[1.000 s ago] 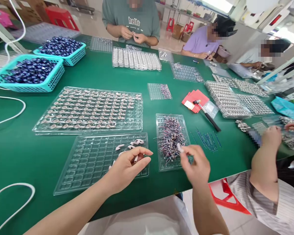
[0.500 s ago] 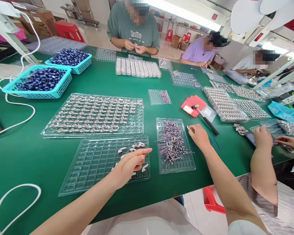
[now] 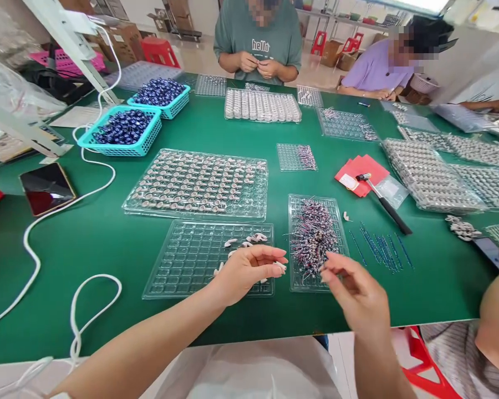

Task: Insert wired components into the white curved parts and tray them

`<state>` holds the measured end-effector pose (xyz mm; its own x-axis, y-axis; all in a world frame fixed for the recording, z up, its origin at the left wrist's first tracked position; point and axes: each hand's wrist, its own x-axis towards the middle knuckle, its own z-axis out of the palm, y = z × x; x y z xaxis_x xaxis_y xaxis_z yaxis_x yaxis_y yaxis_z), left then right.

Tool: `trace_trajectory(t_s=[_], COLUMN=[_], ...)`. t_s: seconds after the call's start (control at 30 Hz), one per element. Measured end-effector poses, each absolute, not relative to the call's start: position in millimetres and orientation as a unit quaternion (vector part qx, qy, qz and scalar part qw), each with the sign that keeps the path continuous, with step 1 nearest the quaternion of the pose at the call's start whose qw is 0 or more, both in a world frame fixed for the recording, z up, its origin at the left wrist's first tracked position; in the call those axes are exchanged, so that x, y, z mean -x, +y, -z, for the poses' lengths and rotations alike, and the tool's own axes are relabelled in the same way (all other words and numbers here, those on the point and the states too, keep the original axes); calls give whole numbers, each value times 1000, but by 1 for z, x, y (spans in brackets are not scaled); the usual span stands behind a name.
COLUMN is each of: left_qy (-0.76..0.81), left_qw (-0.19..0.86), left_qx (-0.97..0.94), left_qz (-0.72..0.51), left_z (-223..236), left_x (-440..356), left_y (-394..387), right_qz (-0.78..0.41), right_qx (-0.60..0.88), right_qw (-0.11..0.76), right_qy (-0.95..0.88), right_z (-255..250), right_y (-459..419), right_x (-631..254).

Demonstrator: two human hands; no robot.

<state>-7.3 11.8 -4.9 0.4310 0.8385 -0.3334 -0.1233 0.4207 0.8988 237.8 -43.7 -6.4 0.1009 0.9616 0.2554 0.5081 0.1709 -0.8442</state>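
My left hand (image 3: 249,270) is above the right end of a clear compartment tray (image 3: 183,260). Its thumb and fingers close round a small white earbud shell (image 3: 280,267). More white shells (image 3: 255,238) lie loose in that tray, partly hidden by my hand. My right hand (image 3: 360,293) hovers at the lower right of a smaller clear tray (image 3: 298,284), thumb and forefinger slightly apart with nothing visible between them. A tangled heap of tiny wired parts (image 3: 316,235) fills the smaller tray. Just right of it, a single white shell (image 3: 346,216) rests on the green table.
Thin blue sticks (image 3: 382,249), a small hammer (image 3: 385,202) and red packets (image 3: 363,172) lie to the right. A large tray of shells (image 3: 199,183) sits behind. Blue baskets (image 3: 149,136), a phone (image 3: 47,188) and a white cable (image 3: 35,249) are left. Co-workers sit around the table.
My right hand set a white shell down on the table beside the small tray, then came back toward my left hand. The view has swung to the left.
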Motion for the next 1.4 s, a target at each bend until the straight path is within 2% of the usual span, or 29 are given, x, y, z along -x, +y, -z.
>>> trace_trajectory(t_s=[0.1,0.23,0.6,1.4], left_qy=[417,420,452,440], left_qw=[736,740,691,700], left_qx=[-407,-402,-445,-446], left_qz=[-345,-338,-346,-343], left_z=[6,6,10,9], left_x=[5,5,4,3], left_y=[10,10,10,10], right_qz=[-340,-379,-307,-282], right_qx=[553,511,513,551], right_qw=[518,557,543,539], right_qy=[-557,-534,-590,-571], right_z=[21,35,46,42], right_y=[-57,-55,-58,-56], right_x=[-203,-187,-188,-185])
